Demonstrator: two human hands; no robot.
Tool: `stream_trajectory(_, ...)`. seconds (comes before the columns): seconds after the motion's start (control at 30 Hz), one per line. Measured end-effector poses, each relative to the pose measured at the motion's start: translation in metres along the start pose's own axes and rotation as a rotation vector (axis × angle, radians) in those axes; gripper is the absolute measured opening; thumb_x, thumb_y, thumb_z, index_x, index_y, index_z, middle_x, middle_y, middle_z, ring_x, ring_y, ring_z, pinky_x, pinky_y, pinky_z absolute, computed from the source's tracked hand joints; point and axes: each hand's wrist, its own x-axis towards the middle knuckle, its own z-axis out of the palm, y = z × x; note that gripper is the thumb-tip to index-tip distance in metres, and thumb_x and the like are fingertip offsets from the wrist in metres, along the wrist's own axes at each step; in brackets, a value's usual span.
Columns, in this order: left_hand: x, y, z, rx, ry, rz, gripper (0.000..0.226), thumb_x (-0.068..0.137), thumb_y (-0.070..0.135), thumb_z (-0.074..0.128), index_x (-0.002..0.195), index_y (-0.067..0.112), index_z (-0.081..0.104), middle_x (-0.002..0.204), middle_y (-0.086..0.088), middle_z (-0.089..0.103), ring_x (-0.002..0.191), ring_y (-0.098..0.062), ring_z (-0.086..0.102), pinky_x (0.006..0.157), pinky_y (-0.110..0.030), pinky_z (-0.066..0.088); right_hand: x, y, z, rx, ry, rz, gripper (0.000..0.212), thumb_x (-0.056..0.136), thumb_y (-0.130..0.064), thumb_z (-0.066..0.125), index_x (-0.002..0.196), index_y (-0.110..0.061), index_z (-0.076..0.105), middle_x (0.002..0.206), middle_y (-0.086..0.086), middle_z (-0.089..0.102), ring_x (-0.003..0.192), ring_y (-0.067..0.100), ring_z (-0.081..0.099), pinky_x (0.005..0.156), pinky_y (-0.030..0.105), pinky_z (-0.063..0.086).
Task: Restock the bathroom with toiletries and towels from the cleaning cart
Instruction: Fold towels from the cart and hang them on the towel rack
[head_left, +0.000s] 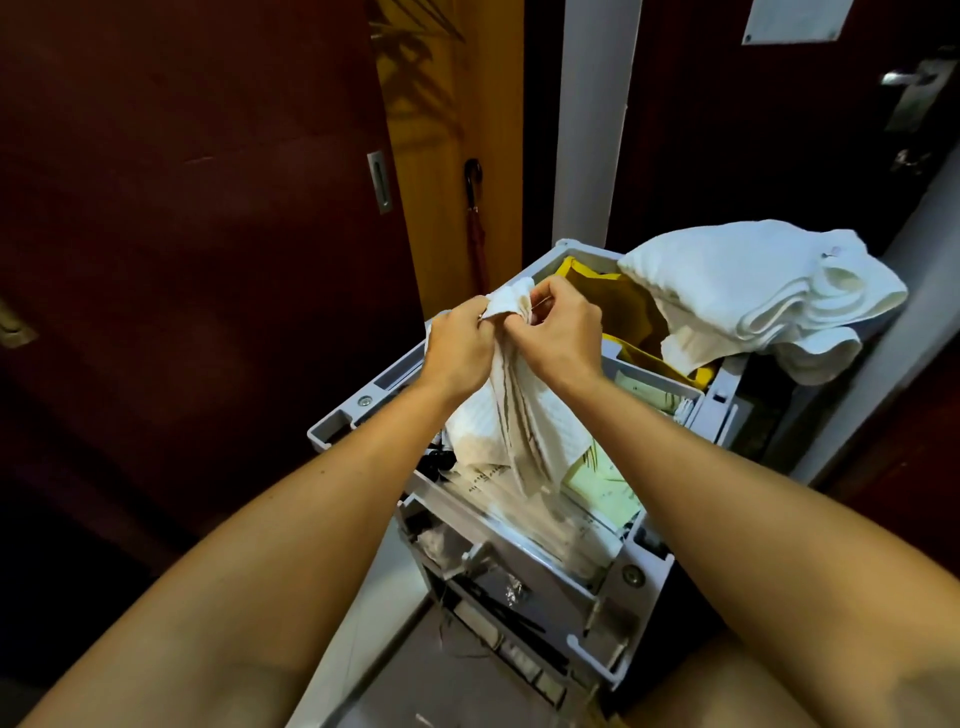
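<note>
I had both hands up over the cart (631, 574), pinching the same bunched top edge of a white cloth (524, 415). My left hand (457, 345) was closed on the gathered corner, thumb and fingers clamped around it, and my right hand (558, 332) was closed just beside it, fingertips nipping the fabric so the two hands almost touched. The rest of the cloth hung down between my forearms, its lower end trailing into the cart's open top tray among paper packets (602, 486).

It read to me as a light, limp thing with a waffle-like weave: it drooped in long folds and held no shape of its own. I judged it would not slip easily, since the texture gave the fingers purchase, and it was in no way fragile. The trouble with it, as I saw it, was floppiness: held by one bunched point, it would drag and snag on the cart's rim or pull packets out with it. Taking it by two corners of the top edge, hands spread apart, seemed the better hold for shaking it flat or folding it.

Beyond my hands, at the cart's far end, a pile of folded white towels (753, 291) lay slumped over the edge of a yellow bag (613, 306). Those looked thicker and heavier, and I reckoned they would want a flat hand underneath.
</note>
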Motion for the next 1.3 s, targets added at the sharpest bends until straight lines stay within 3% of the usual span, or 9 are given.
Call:
stream_trajectory(0.13,0.003,-0.001,-0.003,0.088,0.080,0.030,0.022,0.097,0.014,0.047,0.099,0.013,0.069,0.086,-0.011,0.067,0.081,-0.032,0.061,0.066,-0.041,0.049,0.004,-0.006,-0.003,-0.015,0.020,-0.028,0.024,0.079,-0.038,0.075,0.079,-0.023,0.057,0.069,-0.012,0.059,0.062,0.002,0.055,0.052,0.014,0.034)
stream_trajectory(0.3,0.004,0.005,-0.006,0.074,0.047,0.032,0.020,0.090,0.008,0.050,0.088,0.014,0.068,0.076,-0.006,0.065,0.074,-0.029,0.059,0.060,-0.034,0.043,0.008,-0.011,-0.005,-0.029,0.018,0.010,0.025,0.080,-0.039,0.074,0.081,-0.019,0.060,0.070,-0.011,0.059,0.065,0.008,0.056,0.055,0.023,0.041)
stream_trajectory(0.43,0.001,0.008,-0.003,0.042,-0.024,-0.019,0.026,0.083,-0.001,0.045,0.082,0.011,0.068,0.075,-0.006,0.065,0.077,-0.031,0.059,0.063,-0.038,0.045,0.003,-0.013,-0.005,-0.007,0.004,0.035,0.023,0.079,-0.033,0.076,0.080,-0.021,0.057,0.070,-0.012,0.058,0.062,0.002,0.053,0.050,0.014,0.032)
stream_trajectory(0.7,-0.003,0.016,-0.001,-0.136,0.067,-0.114,0.032,0.090,0.004,0.048,0.107,0.017,0.072,0.094,0.000,0.069,0.087,-0.017,0.059,0.058,-0.015,0.037,-0.007,-0.020,-0.003,0.013,-0.025,0.052,0.020,0.075,-0.027,0.076,0.082,-0.020,0.058,0.069,-0.012,0.058,0.063,0.001,0.054,0.048,0.011,0.032)
stream_trajectory(0.8,-0.010,0.013,-0.002,-0.124,0.031,-0.071,0.027,0.090,0.003,0.048,0.097,0.016,0.071,0.086,-0.002,0.068,0.082,-0.019,0.061,0.060,-0.021,0.045,-0.008,-0.022,-0.002,0.019,-0.009,0.046,0.020,0.075,-0.028,0.076,0.081,-0.020,0.059,0.068,-0.013,0.058,0.064,0.001,0.055,0.048,0.011,0.032)
stream_trajectory(0.9,-0.007,0.008,-0.005,-0.141,-0.042,-0.041,0.027,0.090,0.003,0.050,0.083,0.021,0.069,0.076,0.005,0.066,0.080,-0.019,0.061,0.057,-0.015,0.043,-0.010,-0.020,-0.001,0.048,-0.013,0.048,0.020,0.075,-0.030,0.076,0.080,-0.019,0.060,0.069,-0.011,0.060,0.065,0.005,0.057,0.051,0.016,0.037)
stream_trajectory(1.03,-0.005,-0.003,-0.007,-0.153,-0.076,-0.037,0.035,0.090,0.002,0.045,0.100,0.021,0.072,0.090,0.004,0.071,0.089,-0.017,0.064,0.072,-0.027,0.049,-0.010,-0.023,0.001,0.069,-0.037,0.039,0.020,0.072,-0.028,0.077,0.080,-0.021,0.059,0.069,-0.014,0.059,0.065,0.003,0.058,0.052,0.013,0.040)
stream_trajectory(1.17,-0.004,-0.004,-0.005,-0.359,-0.090,-0.153,0.035,0.092,0.004,0.046,0.090,0.027,0.071,0.086,0.007,0.071,0.085,-0.015,0.065,0.072,-0.030,0.051,-0.013,-0.023,0.004,0.112,-0.048,0.033,0.020,0.070,-0.029,0.077,0.078,-0.022,0.059,0.068,-0.013,0.061,0.062,0.001,0.059,0.048,0.008,0.039)
stream_trajectory(1.3,-0.006,0.005,-0.004,-0.848,-0.106,-0.391,0.033,0.093,0.001,0.044,0.093,0.014,0.075,0.087,-0.007,0.075,0.082,-0.022,0.068,0.070,-0.030,0.057,-0.015,-0.021,0.009,0.156,-0.069,0.027,0.016,0.073,-0.021,0.075,0.077,-0.024,0.060,0.068,-0.014,0.063,0.062,-0.005,0.060,0.051,0.006,0.040)
